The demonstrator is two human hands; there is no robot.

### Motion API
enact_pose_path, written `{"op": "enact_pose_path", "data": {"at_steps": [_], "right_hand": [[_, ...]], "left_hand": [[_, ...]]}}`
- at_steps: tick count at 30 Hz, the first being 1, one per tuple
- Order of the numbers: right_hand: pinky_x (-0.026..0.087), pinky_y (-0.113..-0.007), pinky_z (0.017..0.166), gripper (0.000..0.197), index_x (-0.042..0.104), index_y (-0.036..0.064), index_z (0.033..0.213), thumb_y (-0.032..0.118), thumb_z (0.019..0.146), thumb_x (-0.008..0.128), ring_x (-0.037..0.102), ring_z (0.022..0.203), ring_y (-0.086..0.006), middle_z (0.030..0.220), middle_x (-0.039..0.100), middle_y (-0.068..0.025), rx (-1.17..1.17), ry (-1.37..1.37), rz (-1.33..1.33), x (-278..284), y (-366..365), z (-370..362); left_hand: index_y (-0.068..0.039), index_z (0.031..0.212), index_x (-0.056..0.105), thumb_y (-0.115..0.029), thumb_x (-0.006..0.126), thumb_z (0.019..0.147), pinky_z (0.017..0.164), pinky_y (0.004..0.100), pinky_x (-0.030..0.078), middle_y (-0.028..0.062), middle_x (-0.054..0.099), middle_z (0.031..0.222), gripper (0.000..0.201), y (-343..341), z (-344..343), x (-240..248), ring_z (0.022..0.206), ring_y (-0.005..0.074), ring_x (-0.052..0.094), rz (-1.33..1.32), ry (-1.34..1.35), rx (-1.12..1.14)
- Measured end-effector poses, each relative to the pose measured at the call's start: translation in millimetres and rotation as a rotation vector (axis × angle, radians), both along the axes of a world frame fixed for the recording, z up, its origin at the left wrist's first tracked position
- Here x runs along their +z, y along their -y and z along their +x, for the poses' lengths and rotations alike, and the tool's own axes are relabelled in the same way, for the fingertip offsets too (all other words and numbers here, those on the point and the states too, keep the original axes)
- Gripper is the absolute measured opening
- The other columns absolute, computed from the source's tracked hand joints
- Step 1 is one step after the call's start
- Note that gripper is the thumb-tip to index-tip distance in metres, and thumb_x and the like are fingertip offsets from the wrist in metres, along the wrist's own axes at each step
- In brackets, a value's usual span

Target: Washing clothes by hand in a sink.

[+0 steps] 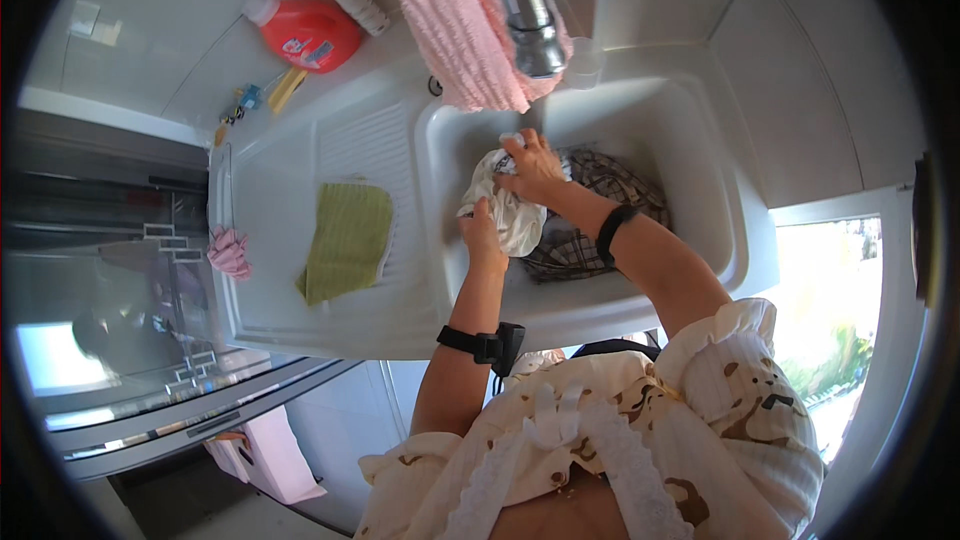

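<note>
Your left hand (482, 230) and right hand (533, 166) are both closed on the white cloth (508, 208), a soft, crumpled bundle held inside the sink basin (700, 170); its long axis runs from your left hand at the near wall up toward your right hand, which grips the far end, so the cloth lies between the two, neither nearer. Under it in the basin sits a dark checked fabric (600, 190), limp and bunched; left of the basin a ribbed green rag (347, 240) lies flat on the drainboard, and above the basin hang a fluffy pink towel (450, 20) and a smooth metal tap (528, 15).
</note>
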State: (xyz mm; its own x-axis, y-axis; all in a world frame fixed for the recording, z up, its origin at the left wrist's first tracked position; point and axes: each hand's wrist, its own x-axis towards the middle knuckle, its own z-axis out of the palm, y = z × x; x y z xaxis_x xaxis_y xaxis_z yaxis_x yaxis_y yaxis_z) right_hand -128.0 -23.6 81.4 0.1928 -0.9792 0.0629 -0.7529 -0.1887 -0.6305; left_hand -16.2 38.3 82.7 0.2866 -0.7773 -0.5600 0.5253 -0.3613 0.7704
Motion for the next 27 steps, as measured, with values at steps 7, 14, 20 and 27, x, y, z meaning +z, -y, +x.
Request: {"op": "enact_pose_path", "data": {"at_steps": [7, 14, 20, 27], "right_hand": [[0.028, -0.055, 0.087, 0.066, 0.030, 0.0231, 0.126, 0.035, 0.069, 0.061, 0.014, 0.122, -0.0369, 0.136, 0.002, -0.0152, 0.310, -0.579, 0.148, -46.8, 1.8, 1.3], [0.030, -0.053, 0.087, 0.065, 0.022, 0.0189, 0.130, 0.017, 0.073, 0.052, 0.019, 0.121, -0.0402, 0.137, 0.002, -0.0168, 0.388, -0.642, 0.191, -76.3, -1.8, 8.3], [0.044, -0.032, 0.075, 0.061, 0.048, 0.0055, 0.109, 0.018, 0.052, 0.067, 0.054, 0.091, -0.0259, 0.097, 0.056, -0.0182, -0.162, 0.223, 0.511, -12.2, -6.1, 17.2], [0.037, -0.046, 0.076, 0.046, 0.052, 0.0143, 0.093, 0.021, 0.051, 0.070, 0.040, 0.101, -0.0370, 0.110, 0.041, -0.0176, 0.173, 0.162, -0.012, 93.6, -78.7, 12.9]], "left_hand": [[-0.007, 0.098, 0.047, -0.019, 0.053, 0.072, 0.081, 0.0440, 0.035, 0.0074, 0.044, 0.110, 0.030, 7.5, 7.1, 3.7, 0.098, 0.0227, 0.043, 0.362, 0.134, 0.074], [-0.014, 0.113, 0.040, -0.027, 0.055, 0.069, 0.082, 0.0506, 0.026, 0.0082, 0.037, 0.118, 0.048, 10.9, 4.4, -24.0, 0.105, 0.0257, 0.037, 0.454, -0.060, 0.012], [-0.017, 0.114, 0.044, -0.061, 0.026, 0.072, 0.082, 0.0604, 0.017, 0.0076, 0.045, 0.116, 0.063, 14.6, -3.3, -7.0, 0.110, 0.0275, 0.035, 0.437, -0.148, -0.205], [-0.017, 0.108, 0.046, -0.051, 0.034, 0.078, 0.089, 0.0405, 0.029, 0.0061, 0.042, 0.117, 0.047, 8.6, 13.2, 4.2, 0.113, 0.0261, 0.032, -0.361, -1.010, -0.362]]}}
